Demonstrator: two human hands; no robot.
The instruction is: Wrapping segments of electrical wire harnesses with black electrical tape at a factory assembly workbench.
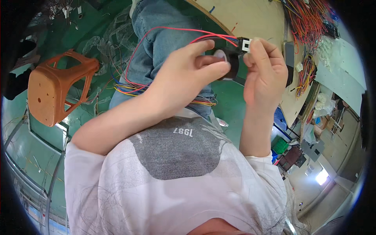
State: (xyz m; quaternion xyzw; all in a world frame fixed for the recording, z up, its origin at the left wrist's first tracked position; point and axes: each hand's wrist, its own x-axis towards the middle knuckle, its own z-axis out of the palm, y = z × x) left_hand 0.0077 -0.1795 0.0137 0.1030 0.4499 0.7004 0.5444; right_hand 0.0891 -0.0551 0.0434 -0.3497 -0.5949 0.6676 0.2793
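Red wires already seem seated in the white connector that the right grip pinches, while just left of it the left grip shows no clear hold and any remaining joins cannot be told.

A black roll sits in the small gap between the left fingers and the right fingers. Red wires loop past the left fingers and get in the way there. There is open room between the two arms, over the green floor. The table blocks going down past the right fingers.
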